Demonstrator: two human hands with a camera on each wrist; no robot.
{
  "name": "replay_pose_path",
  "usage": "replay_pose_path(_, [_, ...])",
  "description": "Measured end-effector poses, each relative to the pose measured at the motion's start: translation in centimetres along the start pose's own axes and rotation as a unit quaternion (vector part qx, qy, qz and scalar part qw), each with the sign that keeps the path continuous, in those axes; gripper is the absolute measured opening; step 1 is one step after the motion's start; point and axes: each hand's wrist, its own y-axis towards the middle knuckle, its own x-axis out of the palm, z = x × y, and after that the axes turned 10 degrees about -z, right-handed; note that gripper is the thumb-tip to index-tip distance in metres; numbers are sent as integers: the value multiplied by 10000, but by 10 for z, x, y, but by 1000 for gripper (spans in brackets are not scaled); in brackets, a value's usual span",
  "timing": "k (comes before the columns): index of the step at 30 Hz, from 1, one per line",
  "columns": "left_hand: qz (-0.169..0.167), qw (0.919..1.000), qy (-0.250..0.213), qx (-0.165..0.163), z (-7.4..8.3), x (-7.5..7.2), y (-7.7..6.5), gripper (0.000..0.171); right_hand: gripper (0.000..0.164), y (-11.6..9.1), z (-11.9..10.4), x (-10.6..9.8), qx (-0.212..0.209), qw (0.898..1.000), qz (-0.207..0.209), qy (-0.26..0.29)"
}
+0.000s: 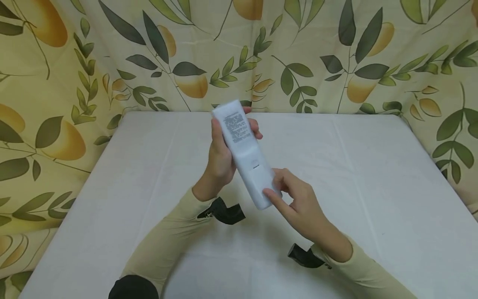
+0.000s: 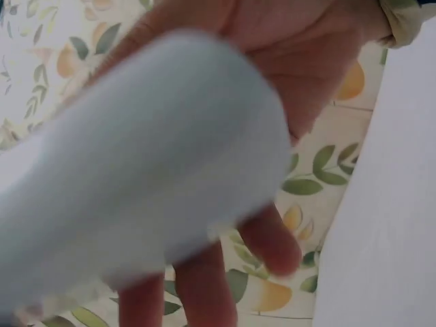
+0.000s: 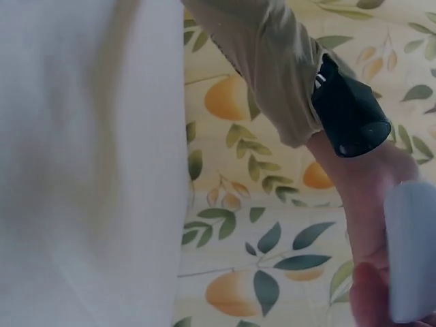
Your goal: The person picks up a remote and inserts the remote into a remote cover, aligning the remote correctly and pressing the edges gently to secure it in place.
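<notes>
A white remote control [image 1: 244,153] is held up over the table, its back with a printed label and a small slot turned to the head camera. My left hand [image 1: 221,160] grips its upper half, thumb along the left edge and fingertips showing past the right edge. At the lower end my right hand [image 1: 298,199] pinches it, with the thumb on the back face and the bent index finger at the side. In the left wrist view the remote [image 2: 157,157] blurs across the left palm and covers part of the fingers. The right wrist view catches only a piece of the remote [image 3: 412,252].
A white cloth covers the table [image 1: 373,174]. Behind and beside it hangs a curtain [image 1: 298,54] printed with leaves and orange fruit. Dark wrist cameras [image 1: 228,212] sit at both beige sleeves [image 1: 168,236], and a black round thing [image 1: 133,287] shows at the lower left.
</notes>
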Motion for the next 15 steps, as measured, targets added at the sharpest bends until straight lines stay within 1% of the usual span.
replay_pose_path(2, [176, 9994, 276, 109, 1, 4, -1, 93, 32, 0, -2, -1, 306, 9995, -42, 72])
replay_pose_path(4, [307, 9980, 515, 215, 0, 9, -2, 93, 46, 1, -4, -2, 701, 9972, -176, 187])
replay_pose_path(6, [336, 9959, 803, 267, -3, 14, -5, 94, 61, 3, -4, -2, 1096, 9928, -327, 353])
replay_pose_path(7, [316, 9946, 954, 272, -4, 16, -6, 96, 65, 3, -3, -2, 1233, 9908, -345, 437])
replay_pose_path(8, [289, 9931, 1105, 274, -6, 19, -8, 97, 66, 4, -1, -1, 1350, 9889, -351, 509])
replay_pose_path(10, [250, 9907, 1315, 244, -7, 22, -9, 99, 60, 4, 2, -1, 1443, 9865, -261, 736])
replay_pose_path(12, [256, 9901, 1367, 214, -8, 24, -10, 98, 53, 5, 4, -1, 1462, 9836, -120, 1046])
replay_pose_path(15, [291, 9907, 1323, 153, -8, 24, -11, 97, 52, 5, 3, -3, 1512, 9792, 27, 1351])
